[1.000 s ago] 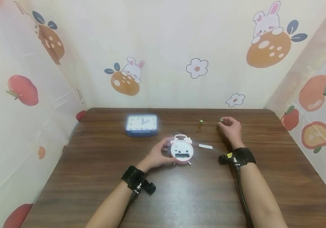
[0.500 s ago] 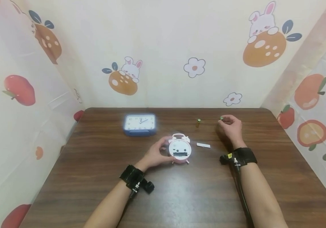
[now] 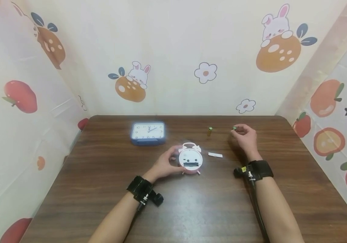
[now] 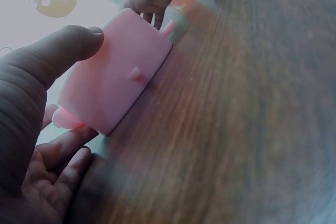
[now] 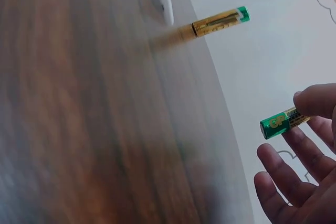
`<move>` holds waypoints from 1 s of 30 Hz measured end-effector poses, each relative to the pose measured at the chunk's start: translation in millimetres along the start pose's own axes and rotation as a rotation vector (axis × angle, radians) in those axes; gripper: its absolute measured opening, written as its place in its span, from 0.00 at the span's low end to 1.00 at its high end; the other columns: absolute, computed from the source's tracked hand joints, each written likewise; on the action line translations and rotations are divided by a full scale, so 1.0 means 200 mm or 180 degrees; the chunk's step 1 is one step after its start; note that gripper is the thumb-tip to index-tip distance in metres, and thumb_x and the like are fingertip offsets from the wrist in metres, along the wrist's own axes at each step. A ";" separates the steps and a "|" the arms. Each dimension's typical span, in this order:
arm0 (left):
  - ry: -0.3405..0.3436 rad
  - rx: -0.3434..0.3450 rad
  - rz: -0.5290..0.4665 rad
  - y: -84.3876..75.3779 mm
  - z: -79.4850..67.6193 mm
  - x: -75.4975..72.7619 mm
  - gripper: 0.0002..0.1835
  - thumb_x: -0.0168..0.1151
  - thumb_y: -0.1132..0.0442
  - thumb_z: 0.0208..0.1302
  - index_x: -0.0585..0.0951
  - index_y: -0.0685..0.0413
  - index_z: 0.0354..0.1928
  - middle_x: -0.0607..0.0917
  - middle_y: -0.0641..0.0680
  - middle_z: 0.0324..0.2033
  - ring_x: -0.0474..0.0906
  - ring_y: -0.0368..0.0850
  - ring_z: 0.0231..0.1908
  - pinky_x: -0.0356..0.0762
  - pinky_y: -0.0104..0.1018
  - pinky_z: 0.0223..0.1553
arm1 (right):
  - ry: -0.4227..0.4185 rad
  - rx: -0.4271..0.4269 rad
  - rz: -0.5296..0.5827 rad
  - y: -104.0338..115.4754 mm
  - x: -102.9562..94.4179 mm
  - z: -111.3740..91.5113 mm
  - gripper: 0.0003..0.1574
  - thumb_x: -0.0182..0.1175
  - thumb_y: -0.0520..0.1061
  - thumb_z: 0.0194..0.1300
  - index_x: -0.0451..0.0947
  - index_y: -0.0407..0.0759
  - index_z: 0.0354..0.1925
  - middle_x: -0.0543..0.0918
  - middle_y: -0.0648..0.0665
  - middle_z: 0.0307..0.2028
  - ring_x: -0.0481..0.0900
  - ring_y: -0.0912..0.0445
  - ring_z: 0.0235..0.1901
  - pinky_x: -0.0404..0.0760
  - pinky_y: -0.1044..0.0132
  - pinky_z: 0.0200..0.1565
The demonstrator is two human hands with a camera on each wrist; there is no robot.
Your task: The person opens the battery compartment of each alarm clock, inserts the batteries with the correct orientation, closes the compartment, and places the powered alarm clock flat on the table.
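Note:
My left hand [image 3: 166, 164] holds a small pink alarm clock [image 3: 190, 156] by its side, thumb and fingers spread around the case. Its white back faces up, showing a dark battery slot [image 3: 191, 164]. The left wrist view shows the pink side of the case [image 4: 113, 74] close to the tabletop. To the right, my right hand [image 3: 247, 139] pinches a green and gold battery [image 5: 275, 125] between thumb and fingertips. A second battery [image 3: 210, 131] stands upright on the table, left of that hand. Between clock and right hand lies a narrow white battery cover [image 3: 215, 155].
A blue rectangular desk clock [image 3: 148, 133] lies face up at the back left of the brown wooden table [image 3: 185, 212]. Behind the table hangs a printed curtain [image 3: 173, 50], with more at both sides. Dark cameras are strapped to both wrists.
The head view has turned slightly right, so things sit a little further left in it. My left hand keeps its grip on the alarm clock; my right hand still pinches the battery.

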State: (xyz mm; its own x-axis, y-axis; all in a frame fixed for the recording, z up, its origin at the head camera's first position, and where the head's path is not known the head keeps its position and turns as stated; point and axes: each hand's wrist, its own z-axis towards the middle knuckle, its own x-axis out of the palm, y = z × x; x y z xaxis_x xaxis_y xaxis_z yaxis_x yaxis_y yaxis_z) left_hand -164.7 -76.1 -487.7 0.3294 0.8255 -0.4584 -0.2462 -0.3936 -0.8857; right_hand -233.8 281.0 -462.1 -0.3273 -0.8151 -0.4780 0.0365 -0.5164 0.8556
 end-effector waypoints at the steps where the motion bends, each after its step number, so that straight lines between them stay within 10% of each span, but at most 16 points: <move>1: 0.0001 -0.0005 -0.0006 0.00 0.00 0.00 0.46 0.80 0.52 0.40 0.68 0.30 0.64 0.79 0.47 0.54 0.75 0.43 0.55 0.75 0.40 0.57 | -0.0006 -0.0010 -0.0005 0.00 0.00 0.00 0.17 0.65 0.48 0.61 0.80 0.40 0.46 0.82 0.47 0.39 0.78 0.68 0.34 0.77 0.77 0.33; 30: 0.0010 0.0018 -0.0063 0.01 0.00 0.00 0.45 0.80 0.53 0.40 0.68 0.29 0.64 0.79 0.46 0.56 0.75 0.42 0.56 0.75 0.40 0.57 | 0.0058 -0.0096 0.0131 0.09 -0.02 -0.08 0.19 0.65 0.48 0.62 0.80 0.39 0.47 0.83 0.43 0.41 0.79 0.67 0.36 0.78 0.78 0.36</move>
State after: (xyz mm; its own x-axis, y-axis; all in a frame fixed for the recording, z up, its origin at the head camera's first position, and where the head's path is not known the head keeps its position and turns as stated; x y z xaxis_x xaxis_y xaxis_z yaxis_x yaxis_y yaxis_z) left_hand -165.9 -76.9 -489.4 0.3370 0.8319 -0.4408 -0.2447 -0.3748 -0.8943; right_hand -216.8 270.3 -447.8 -0.3078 -0.8403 -0.4463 0.0781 -0.4898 0.8683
